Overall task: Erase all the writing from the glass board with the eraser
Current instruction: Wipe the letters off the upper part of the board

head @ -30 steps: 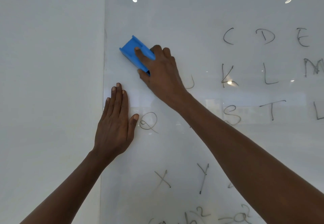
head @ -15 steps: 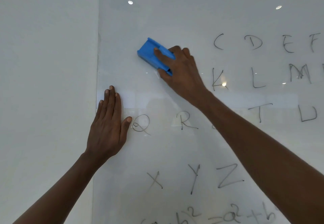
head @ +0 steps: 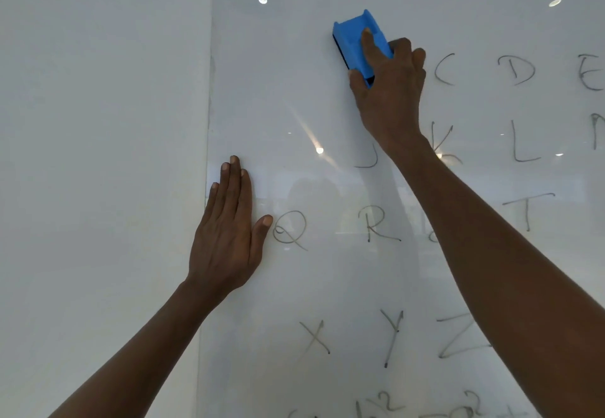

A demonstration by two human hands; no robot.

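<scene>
The blue eraser point(head: 357, 45) sits pressed against the glass board point(head: 294, 97) near its upper part, tilted, just left of the letter C point(head: 444, 69). The right hand point(head: 389, 90) grips it — index finger along its back, thumb under its lower end. The left hand point(head: 227, 231) lies flat on the board's left edge, fingers together and thumb spread, beside the Q point(head: 289, 229) — holding nothing.

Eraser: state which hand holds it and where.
Right hand grips the blue eraser at its lower end, forefinger along its back. Left hand holds nothing, flat on the glass board.
</scene>
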